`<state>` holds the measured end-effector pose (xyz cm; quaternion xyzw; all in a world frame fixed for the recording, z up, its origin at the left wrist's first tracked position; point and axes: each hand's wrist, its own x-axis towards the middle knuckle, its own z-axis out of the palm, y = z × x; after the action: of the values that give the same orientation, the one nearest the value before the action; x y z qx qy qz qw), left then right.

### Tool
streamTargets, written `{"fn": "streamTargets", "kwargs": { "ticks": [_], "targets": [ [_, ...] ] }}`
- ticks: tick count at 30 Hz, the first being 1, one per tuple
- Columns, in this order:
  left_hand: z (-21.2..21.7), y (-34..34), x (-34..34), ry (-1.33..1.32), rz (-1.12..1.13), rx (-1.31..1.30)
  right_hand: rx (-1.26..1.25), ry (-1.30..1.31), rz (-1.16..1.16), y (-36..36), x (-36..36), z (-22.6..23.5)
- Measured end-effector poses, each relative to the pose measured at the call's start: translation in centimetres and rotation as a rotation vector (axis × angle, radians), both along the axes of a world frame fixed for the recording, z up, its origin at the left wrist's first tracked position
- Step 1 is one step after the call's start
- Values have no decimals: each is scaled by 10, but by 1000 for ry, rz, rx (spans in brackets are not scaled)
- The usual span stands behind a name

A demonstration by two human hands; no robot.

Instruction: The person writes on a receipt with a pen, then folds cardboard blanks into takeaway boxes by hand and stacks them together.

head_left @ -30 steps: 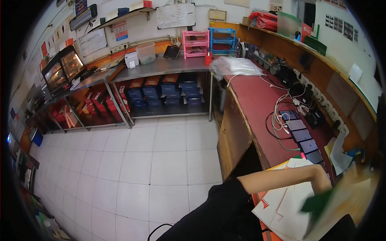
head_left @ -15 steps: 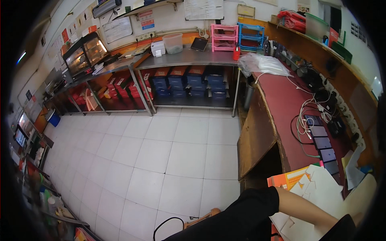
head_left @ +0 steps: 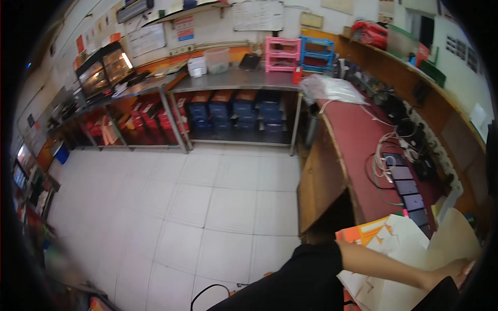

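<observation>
My left forearm, in a black sleeve, reaches across to the lower right. My left hand (head_left: 452, 270) is at the lower edge of a curved, cream-coloured card sheet (head_left: 455, 236). Its fingers blur into the dark rim, so their grip does not show. A black sleeve (head_left: 440, 296) overlaps my left wrist, and my right hand is out of sight. Beneath my left arm lies a pile of white die-cut card blanks (head_left: 407, 241) with slots and tabs. Orange-and-yellow printed card (head_left: 358, 234) sticks out from under the pile.
The red-topped counter (head_left: 347, 150) carries a row of phones (head_left: 404, 180), tangled white cables (head_left: 386, 150) and a plastic-wrapped bundle (head_left: 337, 89). A steel table (head_left: 238, 79) stands at the back, with blue boxes (head_left: 220, 111) below. A cabinet panel (head_left: 324, 181) juts out beside the tiled floor (head_left: 228, 207).
The view has shifted, so the room sits slightly further left. More of my left hand shows beside the cream sheet, which stands more upright and curved.
</observation>
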<state>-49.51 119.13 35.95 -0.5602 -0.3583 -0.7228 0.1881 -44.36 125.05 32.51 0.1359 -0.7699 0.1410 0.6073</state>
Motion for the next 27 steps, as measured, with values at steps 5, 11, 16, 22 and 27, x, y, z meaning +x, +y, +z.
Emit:
{"fn": "streamTargets", "kwargs": {
  "ticks": [5,11,16,22,27],
  "targets": [
    [-41,2,1,182,615,-254,13,-29,-64,26,7,1],
    [7,-74,-7,-262,-446,-477,-9,-3,-105,31,8,-7],
    [2,-41,-4,-170,-35,-332,-203,37,141,37,7,-4],
    [-4,7,0,-274,-303,-207,-364,0,13,38,18,6],
    [34,-10,-24,797,715,-1071,-681,-182,193,132,66,59]
  ]
}}
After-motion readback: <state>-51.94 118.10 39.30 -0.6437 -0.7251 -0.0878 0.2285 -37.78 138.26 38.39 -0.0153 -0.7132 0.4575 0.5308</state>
